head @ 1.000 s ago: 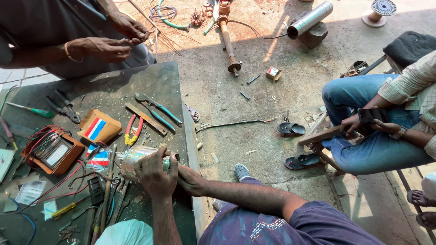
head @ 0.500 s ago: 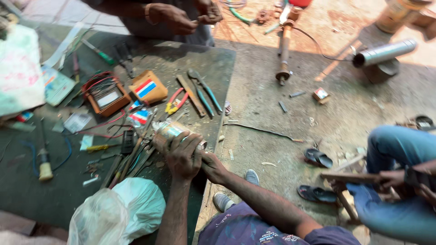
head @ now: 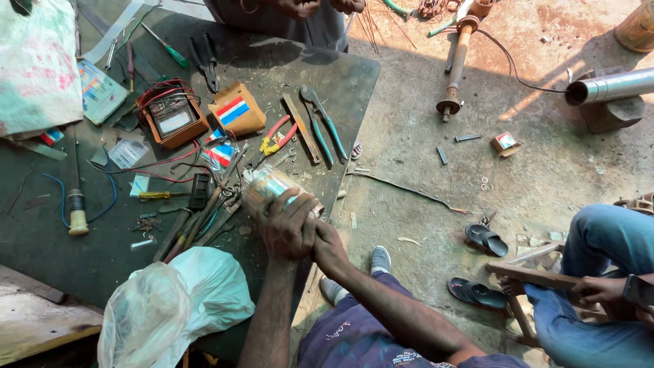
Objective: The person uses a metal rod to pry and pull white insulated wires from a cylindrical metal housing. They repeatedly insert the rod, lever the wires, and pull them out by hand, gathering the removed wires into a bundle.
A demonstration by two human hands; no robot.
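Note:
Both my hands hold a shiny metal cylinder at the near edge of the dark green table. My left hand wraps over the cylinder's near end from above. Pressed against the left hand from the right, my right hand grips the same end. The cylinder lies tilted, its far end pointing up-left toward a clutter of small tools. My fingers hide the near end.
Blue-handled pliers, red-and-yellow pliers, a brown box and an orange meter with red wires lie on the table. A white plastic bag sits near-left. Another person's hands work opposite. A seated person in jeans holds wood at right.
The view has swung left and nearer to the table. Both hands stay closed on the cylinder, which now points more up-left.

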